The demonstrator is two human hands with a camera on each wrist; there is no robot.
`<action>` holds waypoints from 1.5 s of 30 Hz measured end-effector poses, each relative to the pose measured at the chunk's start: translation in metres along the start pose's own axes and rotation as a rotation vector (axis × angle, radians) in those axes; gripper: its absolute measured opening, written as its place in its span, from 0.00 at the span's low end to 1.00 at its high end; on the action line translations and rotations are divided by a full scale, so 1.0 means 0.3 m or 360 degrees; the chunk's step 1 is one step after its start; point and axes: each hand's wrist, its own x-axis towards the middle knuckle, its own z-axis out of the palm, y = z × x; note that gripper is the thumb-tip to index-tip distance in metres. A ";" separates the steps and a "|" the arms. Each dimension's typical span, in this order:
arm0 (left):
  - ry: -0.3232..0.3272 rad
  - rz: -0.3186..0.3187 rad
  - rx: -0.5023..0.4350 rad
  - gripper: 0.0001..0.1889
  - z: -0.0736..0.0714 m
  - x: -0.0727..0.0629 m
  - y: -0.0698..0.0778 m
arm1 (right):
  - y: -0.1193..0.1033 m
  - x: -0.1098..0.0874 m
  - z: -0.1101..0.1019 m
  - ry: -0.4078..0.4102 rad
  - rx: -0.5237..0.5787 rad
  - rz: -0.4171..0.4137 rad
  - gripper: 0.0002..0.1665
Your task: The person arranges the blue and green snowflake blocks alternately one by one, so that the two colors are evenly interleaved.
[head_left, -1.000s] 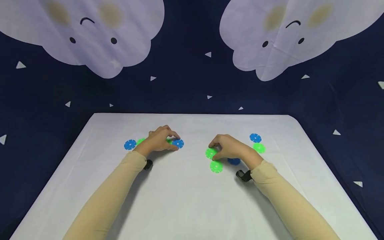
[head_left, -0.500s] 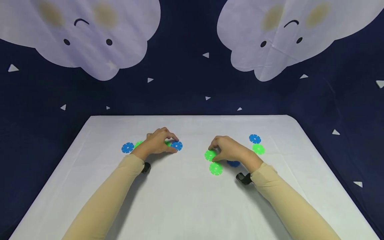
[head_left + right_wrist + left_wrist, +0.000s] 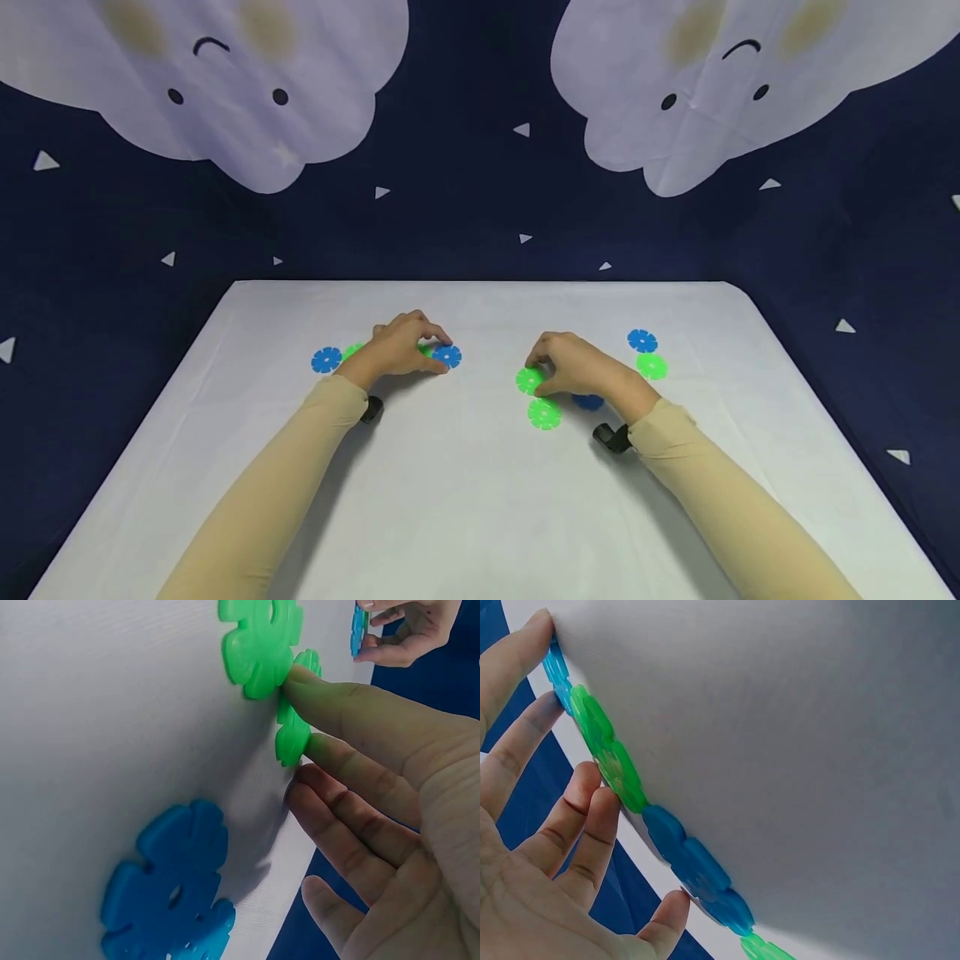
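In the head view my left hand pinches a blue notched plastic disc between thumb and forefinger. It is the right end of a row of discs on the table. In the left wrist view, a green disc, a darker blue disc and part of another green one continue that row beside my other fingers. My right hand grips a green notched disc at its edges with thumb and forefinger. Another green disc lies at the thumb tip, and a blue disc lies beside the hand.
Under both hands spreads a white table. A blue disc and a green disc lie together at the right, beyond the right wrist. The left row's far end is a blue disc. A dark cloud-printed cloth hangs behind.
Only the head view shifts slightly, down and then back up. Both hands and the discs keep their places on the table.
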 end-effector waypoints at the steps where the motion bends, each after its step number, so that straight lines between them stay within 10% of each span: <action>1: -0.0004 0.0001 -0.0002 0.24 0.001 -0.001 -0.001 | 0.000 0.002 0.002 -0.0006 0.0008 -0.0001 0.25; 45: 0.0037 -0.0018 -0.0047 0.23 0.020 -0.018 0.003 | 0.025 0.060 -0.023 -0.0303 0.0232 0.0096 0.24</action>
